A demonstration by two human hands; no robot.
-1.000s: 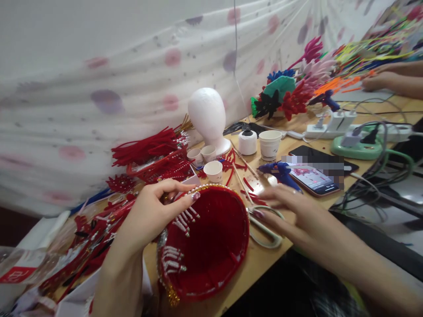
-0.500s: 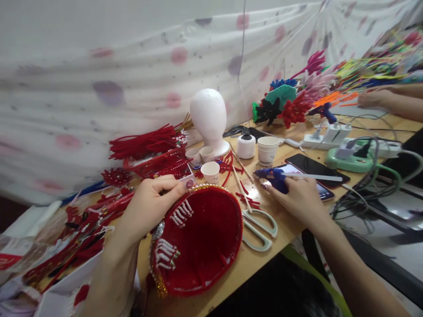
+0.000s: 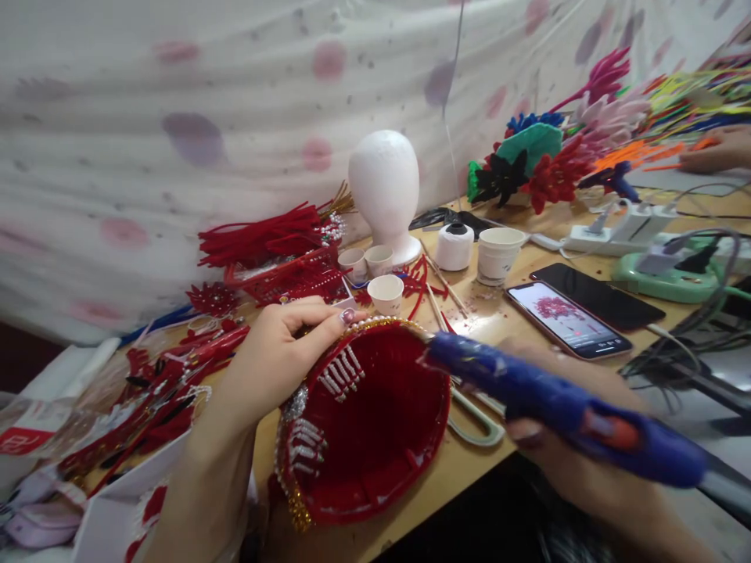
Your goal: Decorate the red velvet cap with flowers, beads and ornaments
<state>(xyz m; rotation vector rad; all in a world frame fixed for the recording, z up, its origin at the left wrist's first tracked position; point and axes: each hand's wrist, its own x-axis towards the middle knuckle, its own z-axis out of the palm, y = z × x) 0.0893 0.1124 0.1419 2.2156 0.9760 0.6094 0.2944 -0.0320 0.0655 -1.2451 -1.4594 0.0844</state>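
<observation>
My left hand (image 3: 282, 360) grips the upper left rim of a red velvet headpiece (image 3: 375, 414), its hollow inside facing me. Gold trim and pearl beads run along the rim, and two white comb-like clips (image 3: 343, 374) sit inside it at the left. In my right hand (image 3: 587, 461) is a blue glue gun (image 3: 545, 399), its nozzle at the headpiece's upper right rim; whether it touches I cannot tell. Motion blurs the right hand a little. Scissors (image 3: 478, 422) lie partly hidden behind the headpiece and the gun.
Behind stand a white foam head (image 3: 384, 188), paper cups (image 3: 386, 295), a thread spool (image 3: 454, 249) and a red basket (image 3: 282, 277). Rightward are a lit phone (image 3: 566, 317), a green power strip (image 3: 669, 277), fuzzy flowers (image 3: 528, 160) and another person's hand (image 3: 716, 148).
My right hand has lifted the glue gun off the table by the phones and brought it to the headpiece's rim. My left hand keeps its hold. The view has shifted slightly.
</observation>
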